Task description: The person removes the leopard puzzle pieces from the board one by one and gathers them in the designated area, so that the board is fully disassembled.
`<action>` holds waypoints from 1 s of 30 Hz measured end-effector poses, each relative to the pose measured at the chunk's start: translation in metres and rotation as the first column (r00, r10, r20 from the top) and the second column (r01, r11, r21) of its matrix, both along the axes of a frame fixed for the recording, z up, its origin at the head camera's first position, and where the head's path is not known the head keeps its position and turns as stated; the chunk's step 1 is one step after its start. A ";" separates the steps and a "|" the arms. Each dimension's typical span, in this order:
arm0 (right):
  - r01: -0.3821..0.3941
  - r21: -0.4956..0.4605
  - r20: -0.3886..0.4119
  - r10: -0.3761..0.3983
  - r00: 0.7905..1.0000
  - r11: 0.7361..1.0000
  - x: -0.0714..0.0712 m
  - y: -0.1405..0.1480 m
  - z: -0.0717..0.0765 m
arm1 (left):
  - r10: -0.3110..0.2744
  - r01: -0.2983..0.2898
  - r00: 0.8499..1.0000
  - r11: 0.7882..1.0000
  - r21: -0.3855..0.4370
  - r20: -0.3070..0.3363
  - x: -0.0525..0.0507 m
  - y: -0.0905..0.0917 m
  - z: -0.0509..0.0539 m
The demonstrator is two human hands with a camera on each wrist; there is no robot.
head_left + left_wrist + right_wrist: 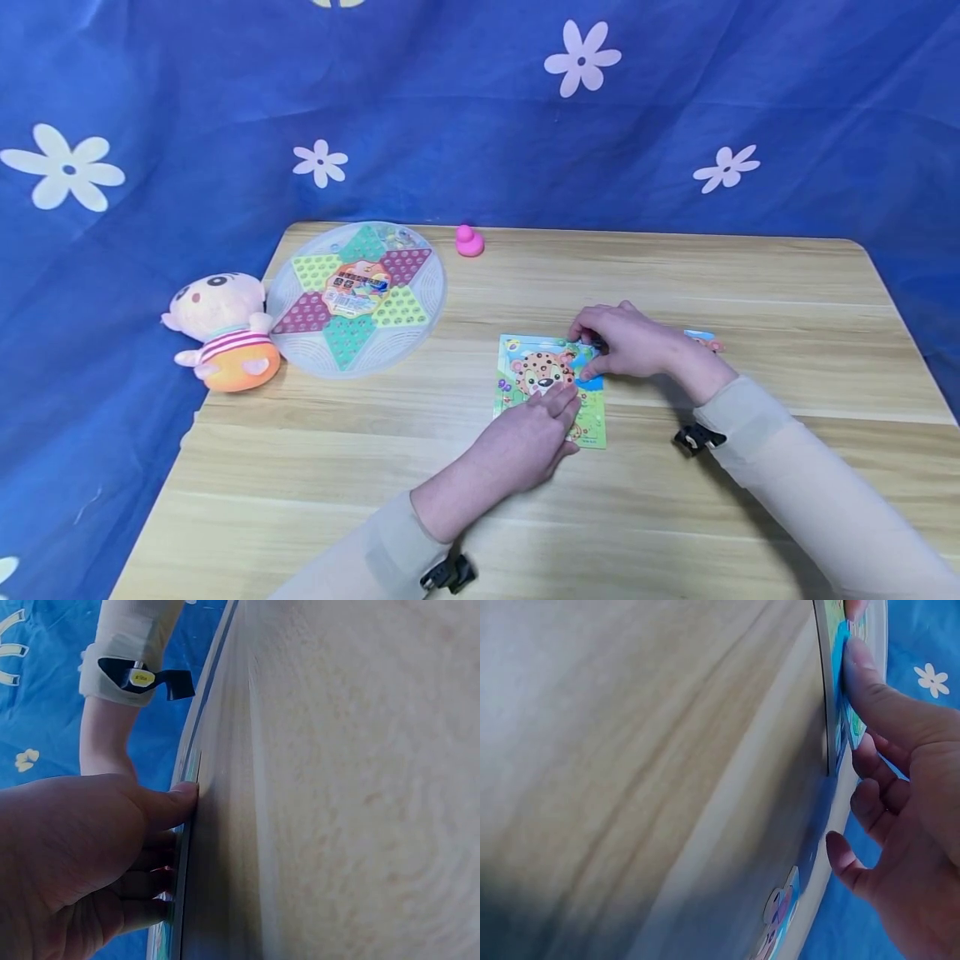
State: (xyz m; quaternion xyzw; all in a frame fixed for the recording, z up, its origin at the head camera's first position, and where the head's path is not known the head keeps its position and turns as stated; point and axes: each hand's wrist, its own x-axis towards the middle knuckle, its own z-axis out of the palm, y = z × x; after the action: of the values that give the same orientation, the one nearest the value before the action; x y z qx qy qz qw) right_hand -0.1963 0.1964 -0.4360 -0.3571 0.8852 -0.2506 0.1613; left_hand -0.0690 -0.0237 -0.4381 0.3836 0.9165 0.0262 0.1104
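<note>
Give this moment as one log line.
Left hand: rests on leopard jigsaw | Right hand: pinches tilted jigsaw piece | Loose jigsaw piece: on table

Play area; plush toy [232,342], game board [357,293]

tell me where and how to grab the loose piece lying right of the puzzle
Pinch the loose piece by opposite edges, probably from above on its far right side. It looks thin and lies flat on the table, so its rim seems the best hold, and the right arm covers its near left part.
</note>
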 end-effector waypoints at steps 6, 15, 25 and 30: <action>0.007 -0.008 -0.036 -0.007 0.999 1.000 0.003 0.002 0.000 | 0.000 0.000 1.000 1.000 0.000 0.008 0.000 0.000 0.000; -0.033 -0.027 -0.120 0.029 0.992 0.999 0.011 0.010 0.000 | 0.001 -0.001 1.000 1.000 -0.006 0.014 0.000 0.000 0.000; -0.069 -0.009 -0.135 0.067 0.989 0.998 0.014 0.015 0.001 | 0.008 -0.008 1.000 1.000 -0.002 0.023 0.000 0.000 -0.001; -0.072 0.002 -0.148 0.071 0.986 0.997 0.016 0.014 0.003 | 0.004 -0.004 1.000 1.000 -0.004 0.014 0.000 0.000 -0.001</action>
State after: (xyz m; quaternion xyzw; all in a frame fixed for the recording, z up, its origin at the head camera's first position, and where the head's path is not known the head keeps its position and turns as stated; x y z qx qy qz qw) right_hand -0.1802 0.2100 -0.4332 -0.4065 0.8809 -0.2191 0.1035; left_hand -0.0688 -0.0240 -0.4394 0.3813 0.9166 0.0273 0.1172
